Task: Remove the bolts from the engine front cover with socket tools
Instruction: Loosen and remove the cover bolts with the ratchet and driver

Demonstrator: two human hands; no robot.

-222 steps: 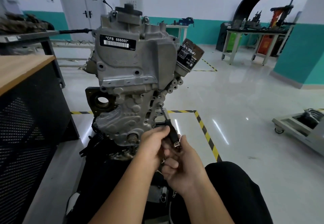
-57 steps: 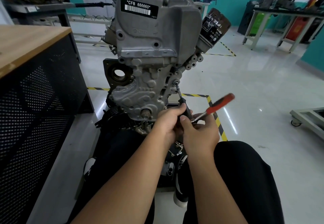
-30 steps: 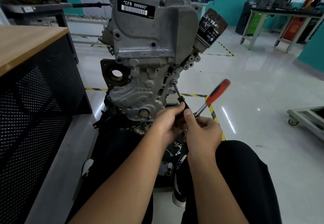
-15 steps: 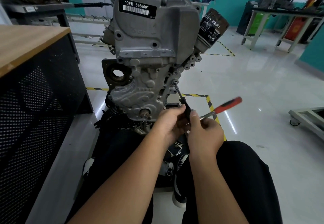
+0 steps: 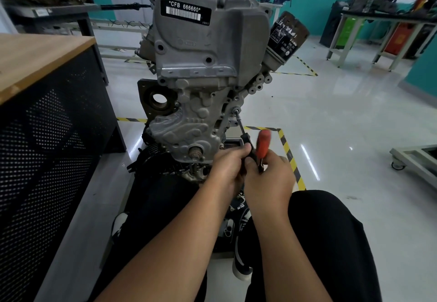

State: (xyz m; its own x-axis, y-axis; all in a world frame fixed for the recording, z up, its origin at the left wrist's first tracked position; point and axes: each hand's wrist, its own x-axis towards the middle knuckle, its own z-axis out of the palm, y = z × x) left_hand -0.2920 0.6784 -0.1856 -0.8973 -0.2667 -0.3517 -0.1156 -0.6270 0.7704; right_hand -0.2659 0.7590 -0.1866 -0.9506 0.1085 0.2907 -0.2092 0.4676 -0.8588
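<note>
Clearly early days: the left hand grips the extension bar seated on a bolt at the front cover's right edge, the right hand clutches the red-handled ratchet, other bolts apparently remaining.

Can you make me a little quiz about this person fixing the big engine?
1. True or false: the ratchet handle is blue.
2. Which hand grips the black extension bar? A) left hand B) right hand
3. Fill in: the bar's tip sits on a bolt on the front cover's ____ edge, as seen from the head camera.

Key: 1 false, it is red. 2 A. 3 right.
</note>
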